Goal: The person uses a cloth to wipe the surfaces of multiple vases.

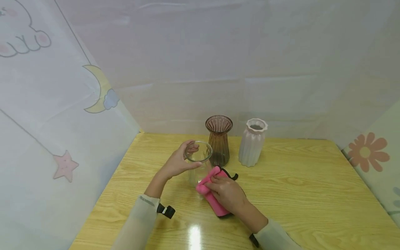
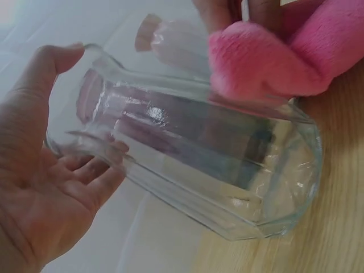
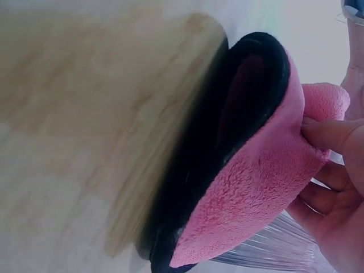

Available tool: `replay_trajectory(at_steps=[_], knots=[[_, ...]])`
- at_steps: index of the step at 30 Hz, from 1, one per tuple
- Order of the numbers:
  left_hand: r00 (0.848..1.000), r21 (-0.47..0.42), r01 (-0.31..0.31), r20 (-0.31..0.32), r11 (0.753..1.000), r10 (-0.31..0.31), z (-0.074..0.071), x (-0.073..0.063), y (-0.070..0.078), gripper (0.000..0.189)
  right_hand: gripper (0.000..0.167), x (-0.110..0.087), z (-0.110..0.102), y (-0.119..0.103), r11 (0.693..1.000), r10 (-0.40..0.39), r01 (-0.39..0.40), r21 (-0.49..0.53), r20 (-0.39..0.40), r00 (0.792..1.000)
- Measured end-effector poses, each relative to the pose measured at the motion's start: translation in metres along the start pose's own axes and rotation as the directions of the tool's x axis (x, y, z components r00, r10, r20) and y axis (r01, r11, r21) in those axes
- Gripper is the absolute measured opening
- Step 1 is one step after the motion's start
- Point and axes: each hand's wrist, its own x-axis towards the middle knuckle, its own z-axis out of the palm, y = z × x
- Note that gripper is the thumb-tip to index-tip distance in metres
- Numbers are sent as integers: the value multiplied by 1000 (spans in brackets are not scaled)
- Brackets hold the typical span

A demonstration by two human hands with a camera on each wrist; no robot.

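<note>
Clear glass vase (image 1: 198, 160) stands near the middle of the wooden table (image 1: 297, 194), a bit toward the left side and well in from the near edge. Right hand (image 1: 229, 194) is nearest the near edge, fingers curled round a folded pink cloth (image 1: 210, 194) with a dark backing, pressing it against the vase's lower side wall. Left hand (image 1: 178, 162) grips the rim, thumb on one side and fingers (image 2: 91, 170) hooked over the lip into the mouth, steadying it. Wrist view shows the cloth (image 2: 278, 54) bunched on the outer glass (image 2: 199, 153). Step in hand looks like wiping the outside of the vase; next move likely calls for sliding the cloth round or up the wall while the left hand holds or turns the rim, firm enough that the glass doesn't tip. Just behind, very close, a brown ribbed vase (image 1: 219, 140); right of that a white ribbed vase (image 1: 252, 142), both toward the far edge. Tight room behind, so a backward push could knock the brown one. Open table to the right and toward the near edge; left edge closer, fabric walls beyond.
</note>
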Motion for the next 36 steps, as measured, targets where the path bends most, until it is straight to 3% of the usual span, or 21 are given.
replay_trajectory(at_steps=[4, 7, 12, 16, 20, 24, 30, 36], knots=[[997, -61, -29, 72, 998, 34, -8, 4, -5, 97, 20, -1, -2, 0, 1000, 2, -2, 3, 33, 999], [995, -114, -39, 85, 993, 49, -7, 3, -6, 103, 21, -2, -5, 1, 1000, -21, 22, 22, -34, 999], [998, -87, -37, -47, 995, 33, 5, -5, -2, 107, 28, 1, -15, 6, 995, -83, 94, 34, -233, 969], [984, -77, 18, -177, 997, -31, 19, -12, 5, 108, 31, 8, -25, 12, 994, -96, 108, 22, -300, 949], [964, -110, 62, -252, 992, -88, 30, -13, 11, 111, 31, 15, -25, 16, 993, -108, 118, 11, -331, 937], [949, -120, 82, -295, 989, -114, 35, -13, 15, 113, 33, 21, -16, 17, 991, -127, 135, 0, -339, 932], [942, -88, 99, -312, 991, -122, 38, -13, 15, 110, 41, 24, -8, 13, 989, -132, 145, 6, -369, 920], [940, -60, 103, -321, 993, -117, 38, -9, 14, 107, 38, 26, -8, 11, 993, -106, 116, 9, -341, 934]])
